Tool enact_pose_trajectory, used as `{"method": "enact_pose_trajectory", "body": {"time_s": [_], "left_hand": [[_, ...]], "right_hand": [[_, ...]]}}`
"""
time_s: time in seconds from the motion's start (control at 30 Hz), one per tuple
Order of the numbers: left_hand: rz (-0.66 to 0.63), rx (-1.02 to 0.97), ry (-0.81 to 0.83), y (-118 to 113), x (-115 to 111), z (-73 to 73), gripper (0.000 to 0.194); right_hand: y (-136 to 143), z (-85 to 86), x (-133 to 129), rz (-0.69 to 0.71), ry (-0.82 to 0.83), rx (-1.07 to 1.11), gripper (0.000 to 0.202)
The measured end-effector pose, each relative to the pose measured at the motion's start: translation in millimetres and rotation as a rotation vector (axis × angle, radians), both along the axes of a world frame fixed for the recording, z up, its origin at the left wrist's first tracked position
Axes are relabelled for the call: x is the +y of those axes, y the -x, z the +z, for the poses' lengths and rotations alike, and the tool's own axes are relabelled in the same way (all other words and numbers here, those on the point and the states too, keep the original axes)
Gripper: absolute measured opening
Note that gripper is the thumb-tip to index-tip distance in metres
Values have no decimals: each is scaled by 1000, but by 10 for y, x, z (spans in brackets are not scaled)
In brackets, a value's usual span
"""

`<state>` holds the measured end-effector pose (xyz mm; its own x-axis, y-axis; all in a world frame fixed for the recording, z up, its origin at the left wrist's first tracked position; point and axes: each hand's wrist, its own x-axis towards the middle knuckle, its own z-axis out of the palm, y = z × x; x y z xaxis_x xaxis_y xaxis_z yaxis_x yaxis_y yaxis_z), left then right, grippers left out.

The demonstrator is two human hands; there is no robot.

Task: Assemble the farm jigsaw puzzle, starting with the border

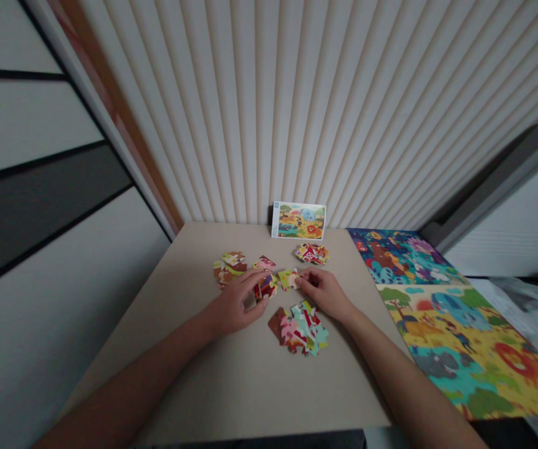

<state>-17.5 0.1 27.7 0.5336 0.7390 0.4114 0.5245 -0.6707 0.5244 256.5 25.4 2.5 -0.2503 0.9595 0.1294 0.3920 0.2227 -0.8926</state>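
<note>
Loose jigsaw pieces lie in groups on the beige table. My left hand [239, 304] rests beside a dark red and yellow piece [265, 289], with thumb and fingers around its left side. Between the fingertips of my right hand [321, 288] is a yellow-green piece [288, 279], close to the right edge of the dark red one. A pink piece [265, 263] lies just above them. Brown and green pieces [229, 268] sit beyond my left hand. Nearer to me is a pile of pink, mint and red pieces [303, 329].
Another pile with a red barn piece [313, 253] lies at the back of the table [231, 399]. Behind it a picture card [299, 221] leans on the pleated wall. Two finished puzzles [402, 257] [474, 349] lie to the right.
</note>
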Motion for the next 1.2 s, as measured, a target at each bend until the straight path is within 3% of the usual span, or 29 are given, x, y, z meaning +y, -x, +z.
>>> {"method": "enact_pose_trajectory", "body": {"time_s": [0.27,0.53,0.6,0.7,0.77,0.97,1.07,1.2], "left_hand": [[-333,265,-38,-87,-136,37,54],[-393,269,-46,-171,-190,23,51],[-399,275,-60,-173,-182,1,54],[-409,288,-81,-177,-172,-19,60],[-405,294,-85,-180,-173,-15,61],[-425,324,-113,-177,-183,19,58],[-419,335,-144,-174,-180,27,58],[-413,335,-151,-174,-179,34,57]], "right_hand": [[29,52,-15,9,23,72,31],[-299,522,1,-93,118,141,40],[-393,599,-29,30,198,116,41],[-425,591,-81,325,342,24,42],[-385,515,-81,373,302,-51,41],[-218,227,106,-185,-269,-434,37],[-152,166,186,-237,-317,-689,44],[-118,169,224,-196,-288,-871,31]]}}
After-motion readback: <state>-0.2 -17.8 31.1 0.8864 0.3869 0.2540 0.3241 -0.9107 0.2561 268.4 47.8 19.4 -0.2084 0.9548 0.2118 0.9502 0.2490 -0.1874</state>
